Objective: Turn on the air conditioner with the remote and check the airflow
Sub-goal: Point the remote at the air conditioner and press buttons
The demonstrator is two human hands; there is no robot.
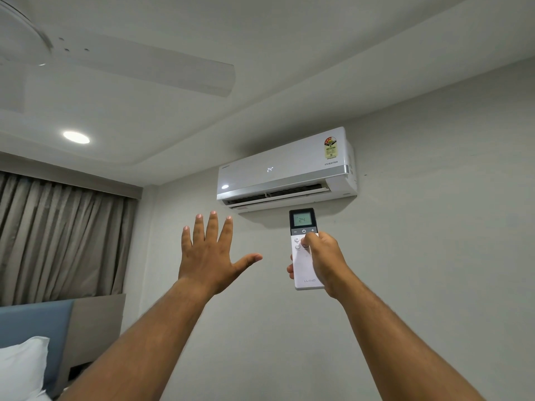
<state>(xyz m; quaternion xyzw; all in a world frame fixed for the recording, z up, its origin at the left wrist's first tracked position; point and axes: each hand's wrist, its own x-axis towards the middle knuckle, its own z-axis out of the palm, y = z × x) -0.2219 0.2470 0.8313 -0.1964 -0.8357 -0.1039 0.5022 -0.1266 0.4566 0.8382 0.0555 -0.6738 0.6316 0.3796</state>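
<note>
**Reaching up under a running split AC, remote in hand**

Pointing a white Lloyd remote (304, 250) up at the wall unit, the person stands with both bare arms raised. The right hand (321, 261) is wrapped around the remote's lower half, fingers behind it and the thumb lying across the front, its tip just below the power button. The remote stands nearly upright, its dark top end just beneath the unit, and its small screen reads 24.

The left hand (210, 253) holds nothing. It is spread wide, all 5 digits apart, back of the hand toward me, fingertips lifted toward the underside of the unit's left end. It does not touch the unit; bare wall shows between them.

The split air conditioner (285, 169) is mounted high on the pale wall (434, 227), close under the ceiling step. Its front panel glows 24 in white digits, and the word INVERTER sits at the right, below a colourful energy label (331, 147). The louvre (278, 196) along the bottom is swung open, showing a dark slot behind it.

Off to the upper left, a white ceiling fan (139, 65) has a blade reaching across the ceiling, and a round recessed light (76, 137) is lit. Grey-brown curtains (58, 235) hang at the left, above a blue headboard (34, 325) and a white pillow (20, 369).
</note>
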